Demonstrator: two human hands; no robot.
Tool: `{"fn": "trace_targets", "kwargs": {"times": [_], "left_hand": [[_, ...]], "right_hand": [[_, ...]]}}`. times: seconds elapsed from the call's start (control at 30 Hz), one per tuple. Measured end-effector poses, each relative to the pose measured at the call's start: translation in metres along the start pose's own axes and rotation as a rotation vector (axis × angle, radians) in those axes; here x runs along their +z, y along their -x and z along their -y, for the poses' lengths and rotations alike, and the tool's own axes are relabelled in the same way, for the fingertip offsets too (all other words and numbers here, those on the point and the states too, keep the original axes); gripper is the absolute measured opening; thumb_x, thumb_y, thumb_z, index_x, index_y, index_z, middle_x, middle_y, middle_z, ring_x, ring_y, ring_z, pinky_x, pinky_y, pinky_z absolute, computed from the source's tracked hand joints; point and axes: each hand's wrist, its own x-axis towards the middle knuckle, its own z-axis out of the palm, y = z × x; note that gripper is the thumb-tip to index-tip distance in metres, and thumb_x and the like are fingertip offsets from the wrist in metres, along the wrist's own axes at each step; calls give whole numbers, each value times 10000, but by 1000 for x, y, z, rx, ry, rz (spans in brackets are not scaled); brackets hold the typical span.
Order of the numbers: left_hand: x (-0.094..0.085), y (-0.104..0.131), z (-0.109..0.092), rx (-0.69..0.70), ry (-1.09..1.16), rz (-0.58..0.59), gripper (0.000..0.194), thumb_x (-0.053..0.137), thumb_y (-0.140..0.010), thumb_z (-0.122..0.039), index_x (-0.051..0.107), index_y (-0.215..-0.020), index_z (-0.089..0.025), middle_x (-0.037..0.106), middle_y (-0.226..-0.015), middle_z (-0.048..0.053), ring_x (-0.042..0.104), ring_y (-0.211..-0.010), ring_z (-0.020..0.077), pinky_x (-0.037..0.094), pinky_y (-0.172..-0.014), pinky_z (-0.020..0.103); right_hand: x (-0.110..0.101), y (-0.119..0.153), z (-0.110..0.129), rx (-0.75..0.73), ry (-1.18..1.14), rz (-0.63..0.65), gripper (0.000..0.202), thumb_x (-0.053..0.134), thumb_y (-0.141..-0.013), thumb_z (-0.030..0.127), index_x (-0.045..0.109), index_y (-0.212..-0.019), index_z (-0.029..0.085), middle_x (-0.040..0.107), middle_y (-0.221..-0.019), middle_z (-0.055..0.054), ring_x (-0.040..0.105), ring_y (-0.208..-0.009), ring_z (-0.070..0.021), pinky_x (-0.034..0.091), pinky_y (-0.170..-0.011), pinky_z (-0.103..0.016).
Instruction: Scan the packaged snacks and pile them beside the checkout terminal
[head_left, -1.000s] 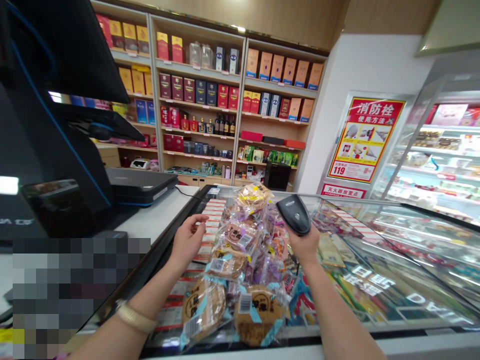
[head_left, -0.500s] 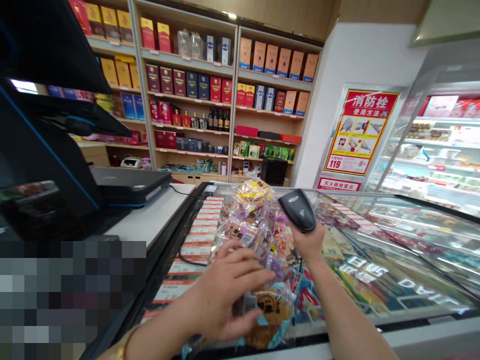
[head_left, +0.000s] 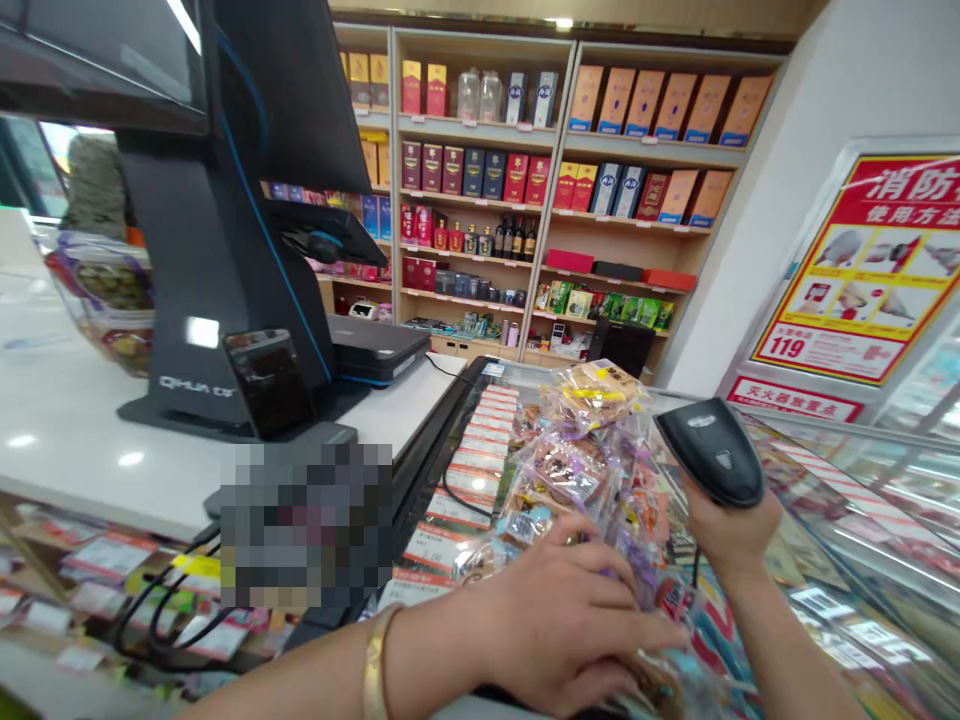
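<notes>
My right hand (head_left: 731, 525) is wrapped round a black barcode scanner (head_left: 714, 455), its head raised beside a pile of snacks. Clear-wrapped snack packets (head_left: 570, 470) are heaped on the glass top, some with purple or yellow print. My left hand (head_left: 574, 620) is stretched over the near end of the heap, fingers apart and palm down. Its fingertips appear to rest on the wrappers, and it hides much of the nearest packet. A gold bracelet (head_left: 375, 660) circles my left wrist. Under the scanner lies a red-and-blue packet (head_left: 712, 630).
A black checkout terminal (head_left: 202, 290) stands on the white counter (head_left: 67, 440) at left. Red-and-white price labels (head_left: 480, 450) run along the glass freezer top. Boxed bottles fill the back shelves (head_left: 480, 210); a red fire-hydrant sign (head_left: 862, 270) hangs at right.
The view has turned left, bringing more of the terminal and counter into sight. My left hand now covers more of the nearest packet. The scanner is still in my right hand.
</notes>
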Motion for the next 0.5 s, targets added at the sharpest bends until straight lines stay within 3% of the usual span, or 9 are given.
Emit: {"fn": "trace_targets", "kwargs": {"times": [0.07, 0.13, 0.2, 0.27, 0.37, 0.43, 0.5], "left_hand": [[-1, 1, -1, -10, 139, -65, 364, 525, -912, -329, 594, -1264, -266, 742, -979, 35, 627, -1021, 179, 374, -1012, 348], [-2, 1, 1, -81, 327, -230, 375, 556, -894, -349, 616, -1248, -240, 738, -968, 58, 654, -941, 181, 450, -914, 325], [-6, 0, 8, -251, 541, -533, 408, 598, -868, -377, 632, -1234, -200, 725, -1006, 89, 660, -924, 200, 494, -845, 321], [-14, -1, 21, -450, 772, -919, 440, 668, -820, -380, 643, -1215, -190, 710, -1058, 92, 654, -973, 211, 509, -849, 310], [-30, -2, 49, -640, 1138, -1387, 453, 730, -753, -230, 633, -1195, -205, 707, -1065, 52, 661, -967, 173, 521, -865, 274], [-41, 0, 67, -763, 1348, -1522, 403, 672, -752, -99, 634, -1146, -175, 720, -986, 45, 681, -824, 152, 559, -773, 278], [-48, 3, 81, -879, 1529, -1561, 324, 583, -770, -24, 635, -1074, -123, 724, -887, 62, 685, -722, 162, 579, -695, 300]], "right_hand": [[-1, 0, -1, 2, 27, -1, 334, 740, -624, 455, 577, -571, 169, 520, -481, -16, 491, -449, -148, 386, -455, -257], [-1, -1, 0, -7, 33, -9, 336, 735, -632, 456, 565, -560, 176, 503, -475, -12, 493, -450, -153, 387, -456, -262], [-2, -2, 2, -19, 15, -19, 329, 724, -644, 449, 551, -550, 186, 488, -469, -8, 486, -449, -156, 393, -462, -274], [-3, -3, 4, -25, 10, -23, 320, 711, -654, 439, 537, -539, 197, 462, -453, -1, 479, -451, -161, 390, -465, -280], [-3, -2, 6, -35, 5, -19, 320, 707, -654, 429, 529, -525, 196, 448, -438, 0, 468, -445, -160, 378, -454, -280], [-3, 0, 5, -43, -21, -25, 327, 728, -633, 426, 527, -523, 192, 451, -434, 3, 445, -422, -145, 369, -435, -275], [-4, 2, 5, -51, -49, -33, 339, 759, -593, 415, 514, -516, 194, 442, -423, 14, 414, -394, -125, 357, -415, -268]]}}
